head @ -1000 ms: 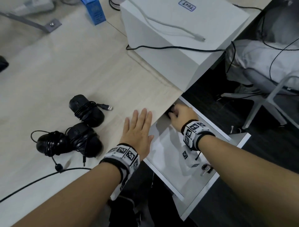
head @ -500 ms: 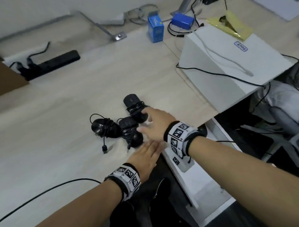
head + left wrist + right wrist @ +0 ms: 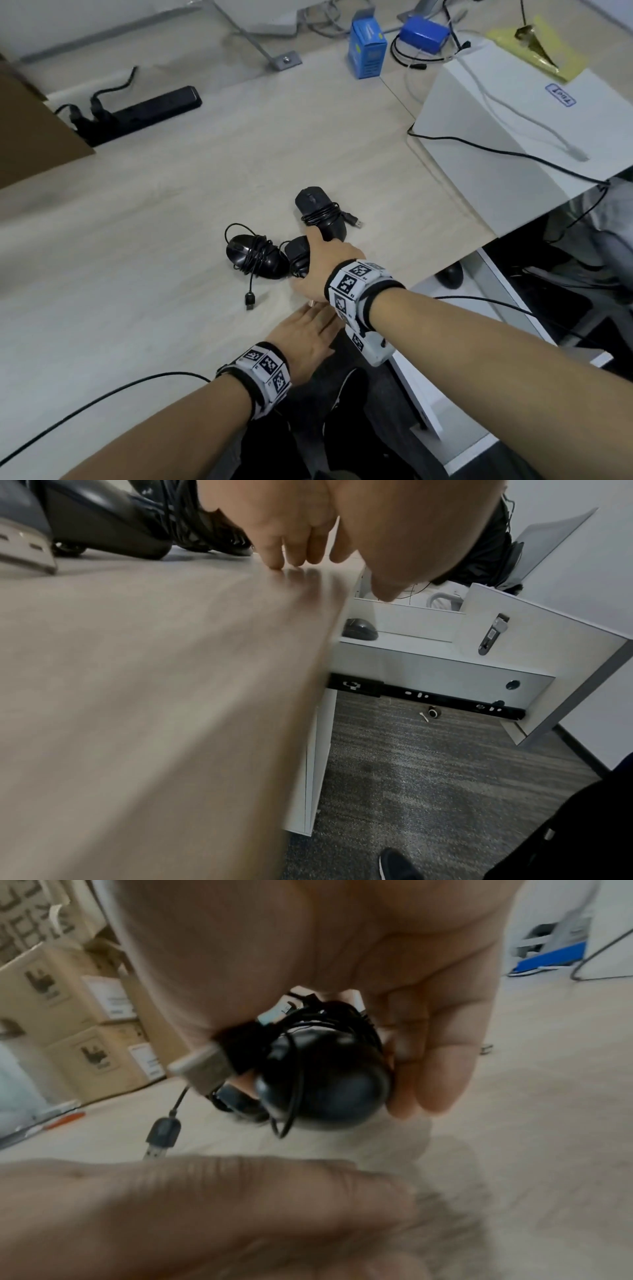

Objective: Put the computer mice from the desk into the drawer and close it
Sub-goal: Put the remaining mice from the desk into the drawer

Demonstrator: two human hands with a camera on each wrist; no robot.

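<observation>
Three black mice with their cables wrapped round them lie on the wooden desk point(image 3: 171, 222). The far mouse point(image 3: 320, 212) and the left mouse point(image 3: 255, 255) lie free. My right hand point(image 3: 313, 263) covers the middle mouse point(image 3: 296, 251). In the right wrist view its fingers point(image 3: 438, 1069) and thumb curl round this mouse point(image 3: 325, 1083), and a USB plug point(image 3: 202, 1066) hangs loose. My left hand point(image 3: 308, 339) lies flat at the desk's front edge, fingertips point(image 3: 274, 558) touching the wood. The white drawer point(image 3: 496, 270) stands open at the right, with one black mouse point(image 3: 450, 275) at its back.
A white box point(image 3: 513, 130) crossed by cables sits at the desk's right end, above the drawer. A blue carton point(image 3: 366, 48), a black power strip point(image 3: 144, 109) and cardboard point(image 3: 30, 137) stand farther back. A black cable point(image 3: 102, 397) runs along the front edge.
My right hand left the back of the drawer, with a mouse staying there, crossed to the desk and closed round the middle mouse. The left hand stayed flat at the desk edge.
</observation>
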